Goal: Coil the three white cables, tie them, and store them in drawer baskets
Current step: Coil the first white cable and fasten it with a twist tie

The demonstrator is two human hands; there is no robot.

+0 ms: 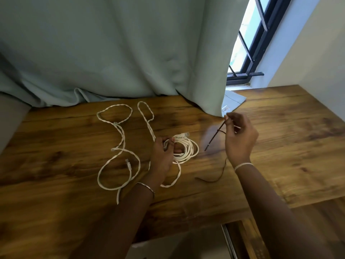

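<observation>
A thin silver-coloured bracelet is worn at the wrist of the left hand. A thin white band is worn at the wrist of the right hand. Both forearms are left bare.

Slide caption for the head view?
Left hand holds a coiled white cable; right hand pinches a dark tie.

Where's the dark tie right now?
In the head view, right of centre: the right hand pinches the dark tie over the wooden table, just right of the coiled white cable that the left hand holds.
</observation>
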